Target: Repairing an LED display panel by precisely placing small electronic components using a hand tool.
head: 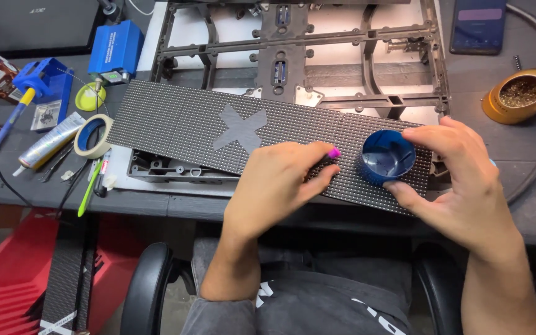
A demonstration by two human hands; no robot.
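Note:
A long dark dotted display panel lies across a metal frame, with a grey tape cross on it. My left hand rests on the panel and pinches a small tool with a pink tip, its point against the panel surface. My right hand holds a small round blue cup standing on the panel's right part, thumb and fingers around its rim. The cup's inside looks dark and glossy.
At left lie a masking tape roll, a glue tube, a blue soldering stand and a blue box. A brass tip-cleaner pot and a phone sit at right. A red crate stands on the floor.

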